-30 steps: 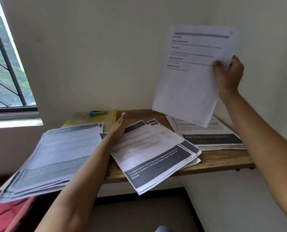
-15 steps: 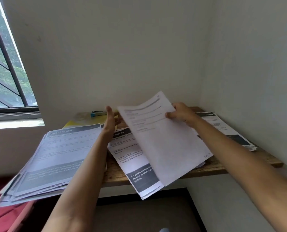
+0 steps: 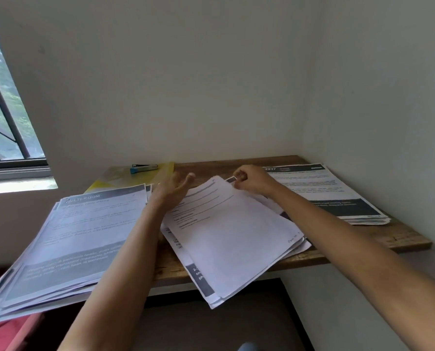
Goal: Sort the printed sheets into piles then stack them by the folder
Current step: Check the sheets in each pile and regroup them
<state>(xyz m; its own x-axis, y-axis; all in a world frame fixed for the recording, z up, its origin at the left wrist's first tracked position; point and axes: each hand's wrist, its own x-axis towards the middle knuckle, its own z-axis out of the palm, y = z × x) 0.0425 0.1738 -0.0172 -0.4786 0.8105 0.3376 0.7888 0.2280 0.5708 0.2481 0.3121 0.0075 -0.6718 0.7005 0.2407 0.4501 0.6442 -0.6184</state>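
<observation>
Pinching thin white sheet (image 3: 236,236), grainy wooden shelf (image 3: 398,236)

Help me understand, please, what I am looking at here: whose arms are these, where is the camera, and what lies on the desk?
There is no machine here: these are a person's two bare arms, filmed by one wide-angle camera worn on the head, looking forward and down. On the wooden desk lie three piles of printed sheets: a left pile overhanging the edge, a middle pile and a right pile by the wall. Behind them is a yellow folder with a blue stapler on it. The right hand pinches the far corner of the white top sheet lying on the middle pile. The left hand is open, fingers spread, holding nothing.
</observation>
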